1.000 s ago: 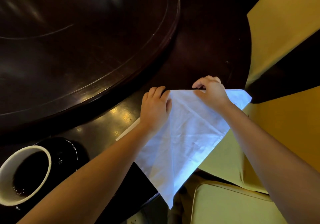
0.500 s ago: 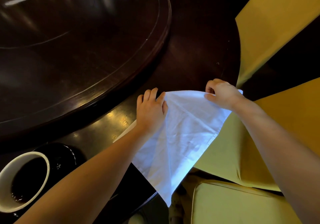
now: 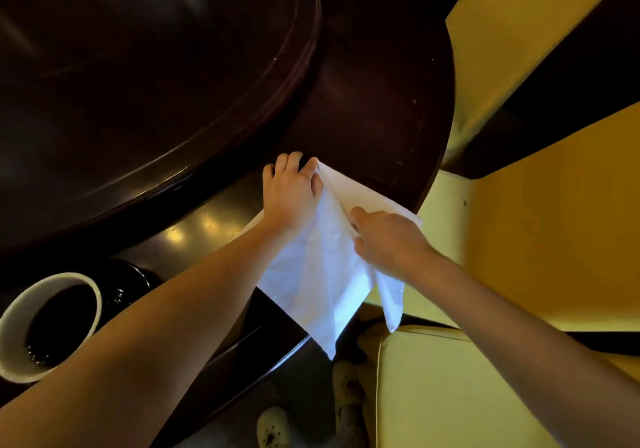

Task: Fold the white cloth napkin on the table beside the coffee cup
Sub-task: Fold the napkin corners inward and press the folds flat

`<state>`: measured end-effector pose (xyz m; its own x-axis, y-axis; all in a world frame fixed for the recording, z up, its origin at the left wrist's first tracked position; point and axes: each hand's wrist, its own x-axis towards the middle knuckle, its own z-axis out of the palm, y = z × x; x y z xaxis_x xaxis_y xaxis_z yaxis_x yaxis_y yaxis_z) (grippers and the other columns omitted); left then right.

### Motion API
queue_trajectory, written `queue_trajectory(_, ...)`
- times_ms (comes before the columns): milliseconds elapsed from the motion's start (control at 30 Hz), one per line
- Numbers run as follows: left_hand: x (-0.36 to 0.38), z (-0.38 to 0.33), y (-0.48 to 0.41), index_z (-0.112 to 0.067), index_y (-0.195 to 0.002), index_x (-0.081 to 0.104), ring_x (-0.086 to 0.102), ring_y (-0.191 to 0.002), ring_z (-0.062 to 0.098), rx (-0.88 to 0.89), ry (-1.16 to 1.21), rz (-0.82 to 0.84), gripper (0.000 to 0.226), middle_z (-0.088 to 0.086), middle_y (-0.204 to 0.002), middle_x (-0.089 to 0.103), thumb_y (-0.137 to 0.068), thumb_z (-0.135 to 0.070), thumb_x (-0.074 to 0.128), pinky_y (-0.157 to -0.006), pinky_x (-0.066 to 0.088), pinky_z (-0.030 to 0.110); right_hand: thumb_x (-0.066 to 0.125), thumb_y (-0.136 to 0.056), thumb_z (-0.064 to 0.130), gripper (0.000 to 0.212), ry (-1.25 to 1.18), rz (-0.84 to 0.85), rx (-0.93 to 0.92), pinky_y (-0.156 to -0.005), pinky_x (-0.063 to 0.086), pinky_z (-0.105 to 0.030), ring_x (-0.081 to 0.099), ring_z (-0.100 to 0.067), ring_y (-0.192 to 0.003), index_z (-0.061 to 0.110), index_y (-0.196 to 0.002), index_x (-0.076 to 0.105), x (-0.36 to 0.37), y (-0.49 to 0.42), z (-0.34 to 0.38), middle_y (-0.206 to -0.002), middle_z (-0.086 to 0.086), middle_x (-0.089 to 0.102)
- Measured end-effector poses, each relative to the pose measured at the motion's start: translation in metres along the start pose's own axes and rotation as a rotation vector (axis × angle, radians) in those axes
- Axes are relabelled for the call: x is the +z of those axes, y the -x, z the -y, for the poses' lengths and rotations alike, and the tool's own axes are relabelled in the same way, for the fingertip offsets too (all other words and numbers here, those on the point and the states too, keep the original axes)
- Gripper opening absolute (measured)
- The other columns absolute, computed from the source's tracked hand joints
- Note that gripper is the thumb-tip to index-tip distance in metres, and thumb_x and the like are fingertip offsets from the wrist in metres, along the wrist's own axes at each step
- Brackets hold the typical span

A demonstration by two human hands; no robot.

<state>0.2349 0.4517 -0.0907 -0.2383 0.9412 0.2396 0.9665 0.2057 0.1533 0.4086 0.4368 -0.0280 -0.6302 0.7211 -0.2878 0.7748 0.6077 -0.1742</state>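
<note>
The white cloth napkin [image 3: 313, 274] lies on the dark wooden table [image 3: 374, 94] near its right edge, folded into a pointed shape whose lower tip hangs past the table edge. My left hand [image 3: 289, 191] presses flat on the napkin's top left part, fingers at its upper corner. My right hand [image 3: 384, 236] pinches the right flap and holds it folded over toward the middle; a narrow tail hangs below that hand. The white coffee cup [image 3: 45, 326] with dark coffee stands on a black saucer [image 3: 128, 285] at the lower left.
A raised round turntable [image 3: 138, 67] fills the table's centre, close behind my left hand. Yellow-covered chairs [image 3: 519, 49] stand to the right, and a cushioned seat [image 3: 450, 388] is below the napkin. Shoes [image 3: 273, 427] show on the floor.
My right hand has carried the napkin's right corner down and inward across the cloth. The left hand has stayed pressed near the top corner.
</note>
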Motion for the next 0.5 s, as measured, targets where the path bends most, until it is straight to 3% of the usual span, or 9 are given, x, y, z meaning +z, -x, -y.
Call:
queue_trajectory(267, -0.002, 0.0, 0.001, -0.018, -0.135, 0.046, 0.036, -0.125, 0.027, -0.03, -0.006, 0.074, 0.041, 0.008, -0.136, 0.045, -0.098, -0.028, 0.034, -0.103, 0.025, 0.044, 0.049, -0.088, 0.014, 0.013, -0.392, -0.092, 0.09, -0.06, 0.037, -0.033, 0.057, -0.033, -0.081, 0.012, -0.094, 0.037, 0.015, 0.013, 0.027, -0.09, -0.012, 0.058)
queue_trajectory(400, -0.001, 0.0, 0.0, -0.02, -0.138, 0.04, 0.031, -0.129, 0.026, -0.035, -0.02, 0.115, 0.042, 0.006, -0.141, 0.04, -0.098, -0.026, 0.032, -0.107, 0.023, 0.043, 0.049, -0.087, 0.012, 0.018, -0.458, -0.127, 0.113, -0.061, 0.032, -0.032, 0.048, -0.028, -0.077, 0.014, -0.092, 0.032, 0.016, 0.012, 0.035, -0.085, -0.008, 0.052)
queue_trajectory(500, -0.001, 0.0, 0.0, -0.02, -0.139, 0.04, 0.03, -0.13, 0.025, -0.033, -0.028, 0.112, 0.043, 0.006, -0.142, 0.04, -0.098, -0.026, 0.032, -0.108, 0.023, 0.043, 0.049, -0.089, 0.013, 0.017, -0.439, -0.127, 0.093, -0.061, 0.032, -0.032, 0.051, -0.031, -0.078, 0.011, -0.097, 0.035, 0.017, 0.012, 0.037, -0.084, -0.008, 0.052)
